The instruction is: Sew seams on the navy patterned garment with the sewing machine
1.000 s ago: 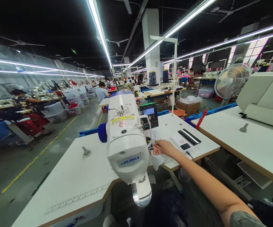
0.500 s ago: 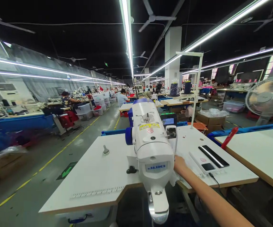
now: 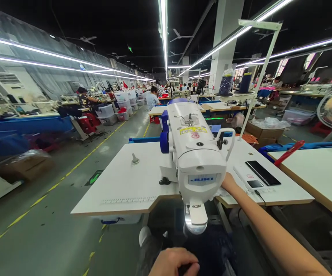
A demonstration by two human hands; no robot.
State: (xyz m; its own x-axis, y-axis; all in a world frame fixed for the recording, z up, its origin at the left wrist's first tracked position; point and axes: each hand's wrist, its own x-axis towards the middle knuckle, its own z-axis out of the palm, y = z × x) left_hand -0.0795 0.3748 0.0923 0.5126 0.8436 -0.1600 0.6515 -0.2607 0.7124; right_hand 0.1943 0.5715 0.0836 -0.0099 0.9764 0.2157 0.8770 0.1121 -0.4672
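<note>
A white sewing machine (image 3: 194,142) marked JUKI stands in the middle of a white worktable (image 3: 114,168), its needle end facing me. On its right side is my right hand (image 3: 229,183), with the fingers hidden behind the machine head; some thin, clear material lies beside the wrist. Low in the picture, above my lap, my left hand (image 3: 175,261) is loosely curled with thumb and forefinger close together. Nothing shows between its fingers. Dark cloth (image 3: 212,249) lies below the machine head, near this hand.
A dark phone (image 3: 263,172) and a white device (image 3: 252,179) with a cable lie on the table's right. A grey presser-like metal piece (image 3: 135,159) is on the left, with a printed ruler scale (image 3: 130,200) near the front edge. A thread stand (image 3: 259,76) rises behind.
My left hand has come into view at the bottom. The view has tilted down and shifted, so the machine appears higher and further right. My right hand stays beside the machine head.
</note>
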